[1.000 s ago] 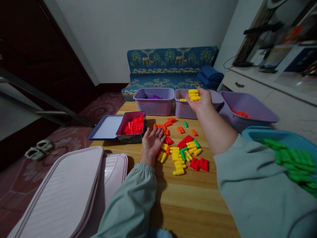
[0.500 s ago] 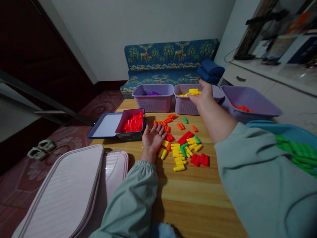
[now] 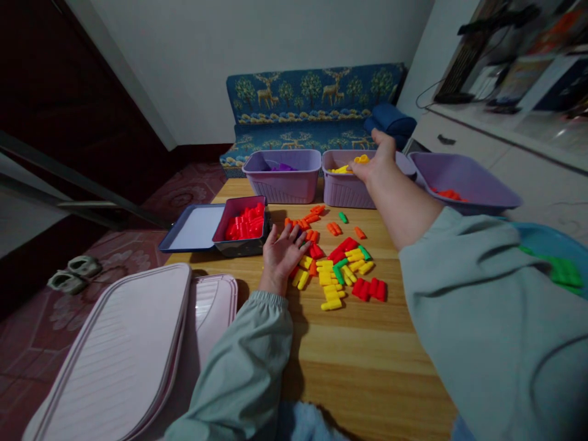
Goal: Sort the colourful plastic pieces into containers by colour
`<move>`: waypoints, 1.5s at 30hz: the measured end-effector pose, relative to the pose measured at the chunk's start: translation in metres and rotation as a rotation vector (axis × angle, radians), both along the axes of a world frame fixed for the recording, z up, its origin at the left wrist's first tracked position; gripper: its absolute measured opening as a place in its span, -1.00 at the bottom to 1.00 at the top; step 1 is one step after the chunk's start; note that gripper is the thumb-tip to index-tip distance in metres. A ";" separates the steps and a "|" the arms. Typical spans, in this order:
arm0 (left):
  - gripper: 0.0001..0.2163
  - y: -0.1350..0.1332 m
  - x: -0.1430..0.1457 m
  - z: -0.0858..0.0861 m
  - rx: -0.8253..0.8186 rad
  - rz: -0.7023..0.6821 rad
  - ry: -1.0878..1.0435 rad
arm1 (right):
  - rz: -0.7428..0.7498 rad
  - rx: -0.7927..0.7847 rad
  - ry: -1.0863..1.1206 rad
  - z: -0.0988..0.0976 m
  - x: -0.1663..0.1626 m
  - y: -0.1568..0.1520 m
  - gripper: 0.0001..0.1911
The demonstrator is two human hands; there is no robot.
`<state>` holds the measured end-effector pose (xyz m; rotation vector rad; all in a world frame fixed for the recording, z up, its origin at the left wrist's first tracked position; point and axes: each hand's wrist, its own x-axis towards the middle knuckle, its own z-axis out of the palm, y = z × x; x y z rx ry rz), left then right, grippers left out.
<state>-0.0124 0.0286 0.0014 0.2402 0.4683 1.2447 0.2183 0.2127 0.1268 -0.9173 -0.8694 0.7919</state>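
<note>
My left hand (image 3: 282,254) is palm up with fingers spread and holds nothing, above the left edge of a scattered pile of plastic building pieces. Close to it lie yellow pieces (image 3: 303,271) and red pieces (image 3: 316,250). My right hand (image 3: 374,162) reaches over the middle purple bin (image 3: 344,191), thumb apart from the fingers. Beside its fingers, in or above the bin, show yellow pieces (image 3: 362,158); whether any touch the hand is unclear. More pieces on the table are joined: a red block (image 3: 370,290), a green one (image 3: 339,271) and loose orange ones (image 3: 334,229).
A purple bin (image 3: 282,187) holds purple pieces; another bin (image 3: 463,177) holds orange-red ones. The tin box (image 3: 243,247) contains red pieces, its lid (image 3: 193,229) folded back. At right a blue tub (image 3: 546,236) holds green pieces. Pale lids (image 3: 114,349) lie at left.
My right hand has opened out over the middle bin, and the yellow pieces at its fingers have shifted. The left hand stays palm up. The view has tilted slightly.
</note>
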 end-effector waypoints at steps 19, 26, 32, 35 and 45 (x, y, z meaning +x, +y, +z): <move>-0.76 -0.004 0.007 0.007 -0.028 0.019 0.013 | 0.326 -0.328 -0.392 -0.072 -0.042 -0.183 -0.76; -0.75 -0.004 0.008 0.009 -0.035 0.014 0.053 | 0.432 -0.523 -1.622 -0.060 -0.050 -0.226 -0.48; -0.76 -0.007 0.011 0.018 0.050 0.004 0.200 | 0.464 -0.595 -1.751 -0.059 -0.068 -0.232 -0.35; -0.72 -0.008 0.007 0.029 0.159 0.014 0.676 | 0.445 -0.614 -1.723 -0.063 -0.065 -0.229 -0.39; -0.50 -0.033 -0.010 0.068 0.816 -0.569 2.088 | 0.328 -0.604 -1.678 -0.071 -0.059 -0.225 -0.48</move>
